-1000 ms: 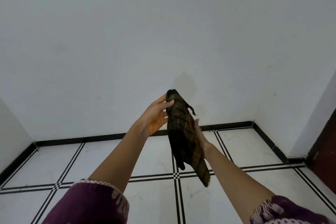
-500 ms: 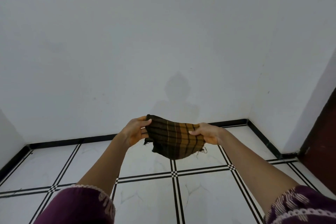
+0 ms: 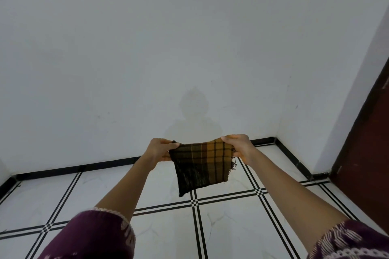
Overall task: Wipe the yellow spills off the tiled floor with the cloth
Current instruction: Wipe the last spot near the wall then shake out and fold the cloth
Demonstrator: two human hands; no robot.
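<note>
Above the floor (image 3: 231,229), at arm's length and well clear of the tiles, the cloth (image 3: 201,167) hangs spread between both hands; its top edge is drawn nearly taut, its lower edge hangs free, and a frayed fringe shows at its right side. Judgement: holding it by the two upper corners opens the fabric flat, which exposes a face for wiping or readies it for folding into a pad; which of the two is intended cannot be told.

Left hand (image 3: 157,150): fingers curled narrow, thumb and fingers pinching the left upper corner; nothing else touched. Right hand (image 3: 239,147): fingers curled over the right upper corner, gripping it; nothing else touched. Both arms are extended forward; sleeves (image 3: 94,235) sit at the lower frame edge.

No yellow spill shows on the visible tiles; the spills are presumably outside this view. Judgement: wiping is not yet begun; the cloth must be brought down to the floor once a spill is located. Wall (image 3: 189,48) stands behind the cloth; door (image 3: 362,153) at far right.
</note>
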